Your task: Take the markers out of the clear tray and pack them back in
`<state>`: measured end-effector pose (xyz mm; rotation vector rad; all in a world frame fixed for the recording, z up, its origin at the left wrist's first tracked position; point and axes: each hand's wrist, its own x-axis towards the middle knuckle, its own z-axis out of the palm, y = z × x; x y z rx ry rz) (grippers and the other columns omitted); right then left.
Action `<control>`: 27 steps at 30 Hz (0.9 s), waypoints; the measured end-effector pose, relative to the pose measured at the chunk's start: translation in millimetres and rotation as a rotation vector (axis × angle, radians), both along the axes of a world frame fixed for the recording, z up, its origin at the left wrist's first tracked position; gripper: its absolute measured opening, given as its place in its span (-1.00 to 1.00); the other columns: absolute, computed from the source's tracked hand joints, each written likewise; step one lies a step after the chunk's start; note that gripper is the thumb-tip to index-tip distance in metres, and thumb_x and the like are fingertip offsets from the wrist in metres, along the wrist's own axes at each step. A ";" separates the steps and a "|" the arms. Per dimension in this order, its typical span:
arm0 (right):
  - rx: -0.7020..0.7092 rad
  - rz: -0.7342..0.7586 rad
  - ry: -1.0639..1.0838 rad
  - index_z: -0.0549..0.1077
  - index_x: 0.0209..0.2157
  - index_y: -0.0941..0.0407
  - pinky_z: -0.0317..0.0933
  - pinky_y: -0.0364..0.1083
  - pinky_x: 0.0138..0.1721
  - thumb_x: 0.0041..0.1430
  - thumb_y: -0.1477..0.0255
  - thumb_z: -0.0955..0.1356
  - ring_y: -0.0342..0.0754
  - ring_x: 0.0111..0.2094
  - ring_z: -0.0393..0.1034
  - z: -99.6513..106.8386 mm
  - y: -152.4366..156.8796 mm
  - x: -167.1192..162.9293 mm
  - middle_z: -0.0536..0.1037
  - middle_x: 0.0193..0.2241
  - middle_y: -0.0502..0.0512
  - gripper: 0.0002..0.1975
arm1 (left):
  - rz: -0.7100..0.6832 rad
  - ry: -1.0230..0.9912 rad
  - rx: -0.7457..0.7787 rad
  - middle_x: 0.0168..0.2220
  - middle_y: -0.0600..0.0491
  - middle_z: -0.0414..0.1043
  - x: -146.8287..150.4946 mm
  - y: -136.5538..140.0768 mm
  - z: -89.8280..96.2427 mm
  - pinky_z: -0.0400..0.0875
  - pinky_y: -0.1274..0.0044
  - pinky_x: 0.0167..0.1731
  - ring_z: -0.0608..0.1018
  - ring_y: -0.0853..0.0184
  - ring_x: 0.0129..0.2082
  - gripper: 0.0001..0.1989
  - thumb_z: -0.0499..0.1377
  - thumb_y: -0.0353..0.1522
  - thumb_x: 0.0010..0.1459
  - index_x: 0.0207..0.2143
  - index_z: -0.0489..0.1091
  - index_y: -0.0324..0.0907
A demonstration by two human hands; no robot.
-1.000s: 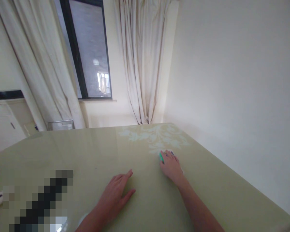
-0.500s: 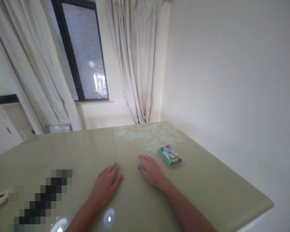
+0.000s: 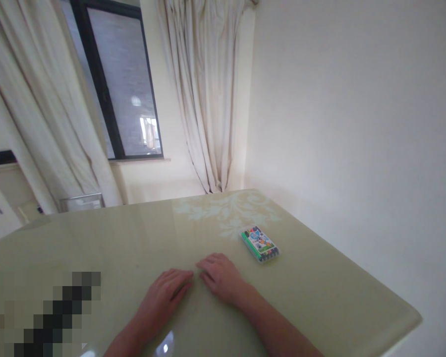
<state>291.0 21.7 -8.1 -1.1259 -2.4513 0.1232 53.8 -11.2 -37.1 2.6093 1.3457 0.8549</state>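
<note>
On the table (image 3: 141, 238), my left hand (image 3: 167, 292) rests palm down with its fingers stretched forward and nothing in it. My right hand (image 3: 221, 277) lies just across from it, fingers extended and slightly bent, also holding nothing. Only a small gap separates the fingertips of the two hands. Beyond the right hand, and apart from it, lies a flat clear pack of coloured markers (image 3: 260, 244) with a cartoon label on top.
A blurred-out dark long shape (image 3: 57, 315) lies on the table at the left. The table's right edge runs along a pale wall (image 3: 338, 148). Behind the table hang curtains (image 3: 204, 99) beside a dark-framed window (image 3: 122, 84).
Both hands have moved inward, so their fingertips now almost meet, and the fingers have drawn closer together. The view has shifted slightly; the marker pack stays in place on the table.
</note>
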 end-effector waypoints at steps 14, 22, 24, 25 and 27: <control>-0.144 -0.928 -0.006 0.52 0.00 0.14 0.28 0.12 -0.06 0.39 0.15 0.22 0.26 -0.03 0.49 11.2 37.6 93.3 0.60 -0.09 0.38 -0.58 | 0.037 0.025 0.023 0.01 0.01 0.59 2.0 -1.3 -9.1 0.51 0.36 0.04 0.60 0.22 0.00 -0.57 -0.01 -0.46 0.31 0.10 0.48 0.01; -0.134 -0.349 0.276 0.50 0.13 0.09 0.23 0.07 0.16 0.40 0.29 0.28 0.13 0.11 0.41 -1.4 22.2 32.3 0.54 0.08 0.28 -0.63 | 0.153 0.082 -0.008 0.37 -0.04 0.22 15.2 -15.1 -8.1 0.35 0.19 0.22 0.40 0.03 0.26 -0.25 0.21 -0.03 0.24 0.40 0.09 0.07; -0.142 -0.245 0.265 0.46 0.18 0.06 0.22 0.06 0.19 0.38 0.32 0.31 0.12 0.14 0.38 -3.1 14.7 23.0 0.52 0.12 0.25 -0.61 | 0.196 0.085 -0.022 0.42 -0.04 0.13 17.2 -15.6 -11.3 0.31 0.16 0.24 0.32 0.00 0.31 -0.18 0.25 -0.01 0.19 0.42 0.05 0.09; -0.158 -0.190 0.255 0.46 0.19 0.04 0.24 0.05 0.18 0.37 0.32 0.32 0.10 0.12 0.40 -3.1 10.9 18.9 0.53 0.10 0.22 -0.61 | 0.225 0.085 -0.024 0.42 -0.04 0.10 17.8 -15.1 -12.6 0.30 0.15 0.25 0.30 -0.02 0.32 -0.17 0.26 0.00 0.17 0.42 0.06 0.08; -0.184 -0.089 0.238 0.49 0.15 0.00 0.28 0.03 0.13 0.38 0.29 0.32 0.07 0.06 0.44 -1.6 3.9 11.5 0.58 0.02 0.17 -0.64 | 0.293 0.087 -0.020 0.42 -0.06 0.10 18.6 -13.1 -13.4 0.28 0.12 0.24 0.28 -0.05 0.33 -0.16 0.28 0.03 0.14 0.40 0.11 0.05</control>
